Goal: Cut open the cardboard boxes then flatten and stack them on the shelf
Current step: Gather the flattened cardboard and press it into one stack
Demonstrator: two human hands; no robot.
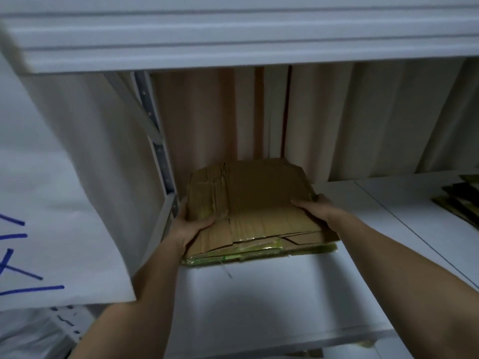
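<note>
Head view: both bare forearms are reaching forward and down onto a white shelf board (259,301).
Left hand (190,226): gripping the left edge of the flattened cardboard stack (248,203), thumb lying curled on top, fingers wrapping under the edge and out of sight.
Right hand (317,207): holding the right edge of the same stack, thumb pressing on the top sheet, fingers curling round the far side.
Flattened cardboard stack: lying between the two hands on the shelf board, several brown sheets layered, yellow-green tape (259,251) showing along the near edge just below the thumbs.
White sheet (51,203): hanging left of the left fingers, blue marker strokes on it.
Metal upright (162,156): standing just beyond the left fingers, perforated.
More cardboard (461,200): lying well right of the right fingers, at the picture's edge.
Curtain (337,120): hanging behind the stack, beyond both hands.
Upper shelf (233,42): sitting overhead, blurred.
</note>
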